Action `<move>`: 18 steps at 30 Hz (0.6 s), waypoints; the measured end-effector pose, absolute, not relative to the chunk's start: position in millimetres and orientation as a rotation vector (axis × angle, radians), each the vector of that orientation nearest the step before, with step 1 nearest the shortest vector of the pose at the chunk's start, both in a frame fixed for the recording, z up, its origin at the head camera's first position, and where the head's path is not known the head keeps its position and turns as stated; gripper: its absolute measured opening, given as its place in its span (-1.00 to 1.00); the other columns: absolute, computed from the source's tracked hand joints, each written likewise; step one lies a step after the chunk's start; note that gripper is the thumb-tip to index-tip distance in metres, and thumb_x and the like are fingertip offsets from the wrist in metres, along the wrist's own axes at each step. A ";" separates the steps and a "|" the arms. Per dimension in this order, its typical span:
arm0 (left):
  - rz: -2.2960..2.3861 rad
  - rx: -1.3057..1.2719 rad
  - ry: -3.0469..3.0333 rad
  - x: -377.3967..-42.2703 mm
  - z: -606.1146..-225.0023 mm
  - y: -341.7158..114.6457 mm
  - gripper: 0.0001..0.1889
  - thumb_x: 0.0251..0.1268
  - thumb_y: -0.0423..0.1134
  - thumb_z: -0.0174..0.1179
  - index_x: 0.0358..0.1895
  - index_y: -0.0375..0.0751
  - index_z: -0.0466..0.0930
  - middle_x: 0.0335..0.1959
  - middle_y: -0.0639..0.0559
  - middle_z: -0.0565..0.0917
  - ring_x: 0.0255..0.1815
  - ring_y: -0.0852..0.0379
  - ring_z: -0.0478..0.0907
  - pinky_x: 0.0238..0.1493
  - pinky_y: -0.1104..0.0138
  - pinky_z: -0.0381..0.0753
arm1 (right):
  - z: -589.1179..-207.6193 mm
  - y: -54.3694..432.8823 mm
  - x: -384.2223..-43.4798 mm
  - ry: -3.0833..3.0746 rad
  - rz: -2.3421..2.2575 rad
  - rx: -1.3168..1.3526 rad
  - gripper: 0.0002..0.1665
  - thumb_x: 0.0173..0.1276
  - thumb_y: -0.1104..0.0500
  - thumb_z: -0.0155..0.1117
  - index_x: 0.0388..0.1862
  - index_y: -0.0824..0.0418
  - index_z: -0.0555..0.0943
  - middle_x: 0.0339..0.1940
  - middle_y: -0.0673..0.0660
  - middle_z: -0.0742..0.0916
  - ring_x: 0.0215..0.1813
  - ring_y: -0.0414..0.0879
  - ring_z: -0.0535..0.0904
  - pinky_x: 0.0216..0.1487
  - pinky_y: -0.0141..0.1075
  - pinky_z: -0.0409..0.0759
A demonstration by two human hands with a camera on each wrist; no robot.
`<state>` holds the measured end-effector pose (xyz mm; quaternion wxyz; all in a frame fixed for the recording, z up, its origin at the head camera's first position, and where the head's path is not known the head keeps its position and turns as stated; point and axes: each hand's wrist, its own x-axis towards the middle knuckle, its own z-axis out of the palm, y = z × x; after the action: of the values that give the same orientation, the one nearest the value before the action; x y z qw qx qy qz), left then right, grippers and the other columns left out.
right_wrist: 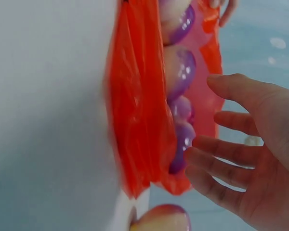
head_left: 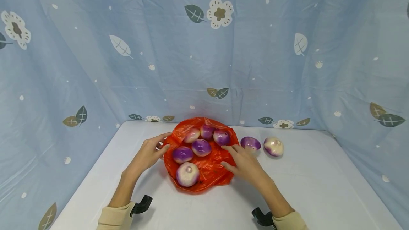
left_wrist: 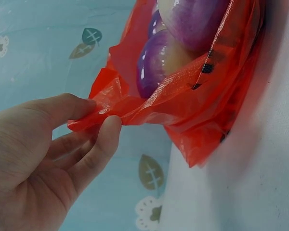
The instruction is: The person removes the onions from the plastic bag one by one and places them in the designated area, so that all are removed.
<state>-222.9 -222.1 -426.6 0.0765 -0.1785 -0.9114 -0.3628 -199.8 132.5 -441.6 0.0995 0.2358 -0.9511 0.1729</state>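
Note:
A red plastic bag [head_left: 213, 168] lies spread wide on the table with its mouth facing up. Inside are several glossy purple-and-white onions; the palest one [head_left: 187, 174] sits at the near left, and a purple one [head_left: 201, 147] in the middle. My left hand [head_left: 150, 152] pinches the bag's left rim between thumb and fingers, as the crumpled red edge [left_wrist: 108, 98] in the left wrist view shows. Over the bag's right side hovers my right hand [head_left: 246, 164], fingers spread and apart, with nothing held; the right wrist view shows its fingers [right_wrist: 226, 151] beside the onions.
Two more onions lie on the white table [head_left: 306, 184] right of the bag: a purple one [head_left: 250, 143] close by and a mostly white one [head_left: 273, 147] farther right. A blue patterned curtain [head_left: 255, 52] hangs behind and at both sides of the table.

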 end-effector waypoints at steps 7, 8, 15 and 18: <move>-1.090 -0.542 -2.732 -223.4 -425.1 -221.6 -0.52 0.35 -0.28 0.22 0.33 -0.07 0.47 -0.15 -0.12 0.71 -0.39 0.19 0.62 -0.46 0.52 0.65 | -446.3 117.2 -198.1 -2.815 0.499 0.747 -0.31 0.21 -0.18 0.41 0.29 -0.01 0.51 0.03 0.10 0.68 0.02 -0.04 0.64 0.06 -0.08 0.69; -1.089 -0.542 -2.733 -223.4 -424.8 -221.5 -0.52 0.35 -0.28 0.22 0.33 -0.07 0.47 -0.15 -0.12 0.71 -0.39 0.19 0.62 -0.46 0.52 0.65 | -446.4 115.3 -197.9 -2.810 0.510 0.753 -0.31 0.21 -0.18 0.41 0.29 0.00 0.51 0.03 0.10 0.68 0.03 -0.04 0.64 0.07 -0.08 0.69; -1.107 -0.544 -2.720 -222.9 -425.1 -220.7 -0.52 0.33 -0.32 0.24 0.32 -0.09 0.49 -0.19 -0.11 0.71 -0.42 0.20 0.62 -0.47 0.49 0.66 | -446.8 102.1 -196.2 -2.805 0.528 0.822 -0.32 0.26 -0.18 0.36 0.32 0.00 0.48 0.11 0.10 0.66 0.11 -0.01 0.62 0.12 -0.03 0.67; -1.114 -0.547 -2.719 -221.9 -425.8 -221.0 -0.53 0.33 -0.33 0.24 0.31 -0.12 0.49 -0.20 -0.12 0.71 -0.41 0.19 0.62 -0.48 0.49 0.66 | -447.1 95.6 -195.1 -2.824 0.535 0.855 -0.32 0.27 -0.16 0.36 0.32 0.00 0.47 0.13 0.11 0.65 0.14 0.01 0.61 0.13 -0.01 0.66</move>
<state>-221.9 -221.0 -425.8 0.0762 -0.1826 -0.9070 -0.3717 -195.1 95.6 -447.1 0.0715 0.2845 -0.9393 0.1781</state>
